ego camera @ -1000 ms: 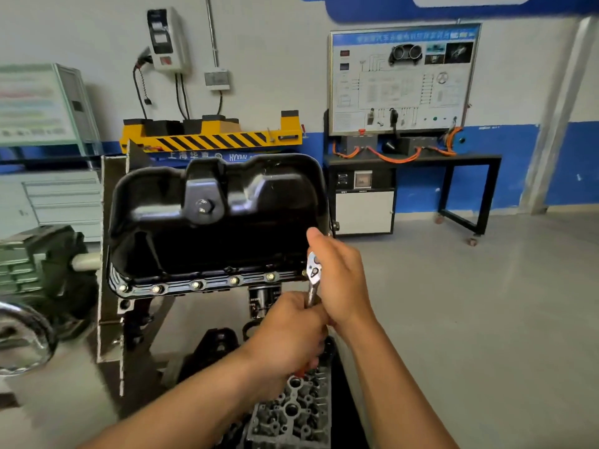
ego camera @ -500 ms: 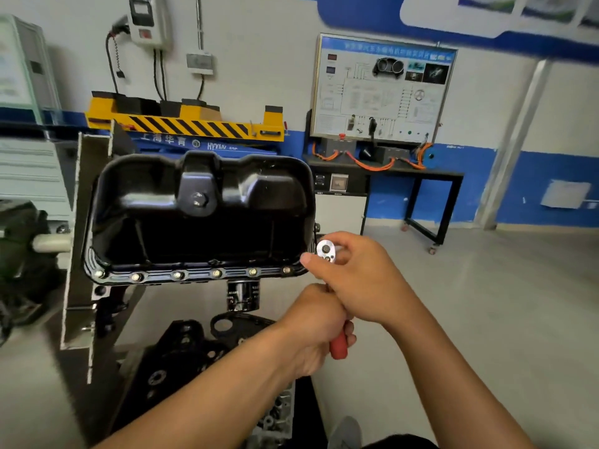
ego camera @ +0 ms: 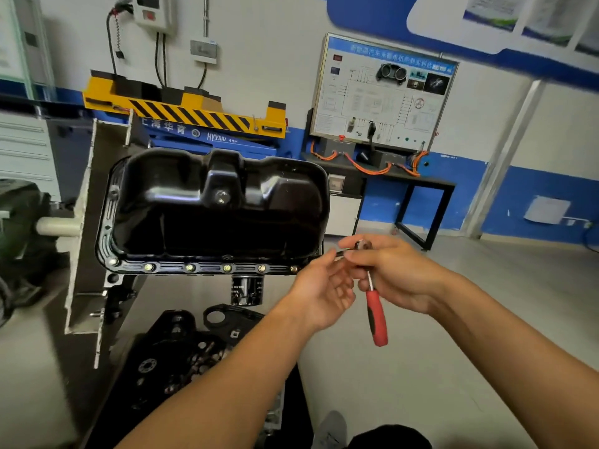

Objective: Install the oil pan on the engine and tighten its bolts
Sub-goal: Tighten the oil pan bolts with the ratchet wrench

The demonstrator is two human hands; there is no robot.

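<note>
Just right of the oil pan's [ego camera: 220, 209] near corner, the right hand [ego camera: 398, 277] curls round the ratchet [ego camera: 376, 311] below its steel head, red grip hanging down. The left hand [ego camera: 322, 288] reaches to that head, fingers loosely straight (blur hides whether they pinch). The pan, glossy black pressed metal, sits on the engine, bolts [ego camera: 227, 268] lining its near flange. Bare floor [ego camera: 453, 351] lies rightward.

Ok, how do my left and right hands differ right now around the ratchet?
The right hand grips the ratchet near its head, handle hanging down; the left hand lies palm-up with fingers reaching to the head, pinch unclear from blur. The left sits nearer the oil pan; the right farther out. Both are bare and off the bolts.
</note>
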